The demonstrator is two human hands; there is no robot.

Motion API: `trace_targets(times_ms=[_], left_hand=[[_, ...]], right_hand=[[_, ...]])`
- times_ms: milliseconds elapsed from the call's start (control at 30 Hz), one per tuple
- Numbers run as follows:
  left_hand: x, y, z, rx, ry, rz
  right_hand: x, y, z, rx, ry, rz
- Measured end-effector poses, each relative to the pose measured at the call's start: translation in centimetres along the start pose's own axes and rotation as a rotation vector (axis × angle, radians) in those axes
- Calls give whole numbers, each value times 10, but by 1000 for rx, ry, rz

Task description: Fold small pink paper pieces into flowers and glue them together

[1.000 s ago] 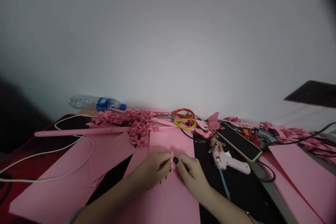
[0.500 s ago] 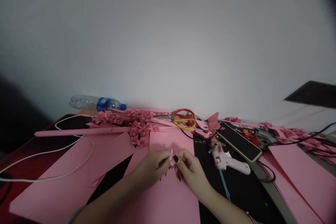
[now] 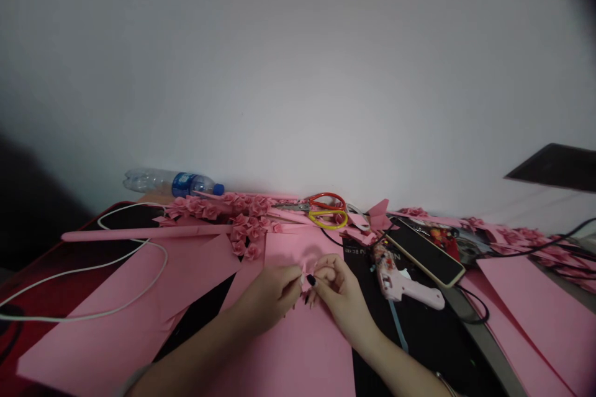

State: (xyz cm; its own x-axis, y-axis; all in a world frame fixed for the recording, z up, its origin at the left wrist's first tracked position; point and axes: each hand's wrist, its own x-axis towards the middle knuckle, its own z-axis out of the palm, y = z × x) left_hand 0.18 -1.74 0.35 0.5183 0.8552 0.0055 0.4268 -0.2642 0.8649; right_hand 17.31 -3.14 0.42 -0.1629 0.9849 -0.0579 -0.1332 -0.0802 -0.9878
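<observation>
My left hand (image 3: 272, 293) and my right hand (image 3: 336, 293) meet over a pink paper sheet (image 3: 298, 347) near the table's front. Both pinch a small folded pink paper piece (image 3: 305, 278) between thumb and fingertips. The right hand's fingers curl over it, dark nails showing. Most of the piece is hidden by the fingers. A cluster of finished pink paper flowers (image 3: 242, 217) lies just beyond the hands.
A pink glue gun (image 3: 400, 279) and a dark phone (image 3: 424, 251) lie right of the hands. Red and yellow scissors (image 3: 326, 209) and a plastic bottle (image 3: 172, 183) rest by the wall. A white cable (image 3: 107, 267) loops at left. More pink sheets (image 3: 535, 304) lie at right.
The right hand's fingers have curled further over the paper piece and shifted slightly up. The left hand has barely moved.
</observation>
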Motion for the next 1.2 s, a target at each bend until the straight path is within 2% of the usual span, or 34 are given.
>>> trace_targets(times_ms=[200,467,633,900,1000,1200], left_hand=[[0,-2,1,43,3,36],[1,0,0,63,7,13],[1,-3,0,43,3,-9],[-1,2,0,-36,-25,-40],[-1,1,0,-62,-30,-39],[-2,7,-2,-154,-41,-107]], right_hand=[[0,0,0,-29,-25,12],[-1,4,0,-104,-22,63],[-5,6,-2,-267,-61,-21],[-5,-2,-7,-647,-134,-197],[-4,-4,-7,-675,-181,-241],[-6,2,-9,-614,-216,-212]])
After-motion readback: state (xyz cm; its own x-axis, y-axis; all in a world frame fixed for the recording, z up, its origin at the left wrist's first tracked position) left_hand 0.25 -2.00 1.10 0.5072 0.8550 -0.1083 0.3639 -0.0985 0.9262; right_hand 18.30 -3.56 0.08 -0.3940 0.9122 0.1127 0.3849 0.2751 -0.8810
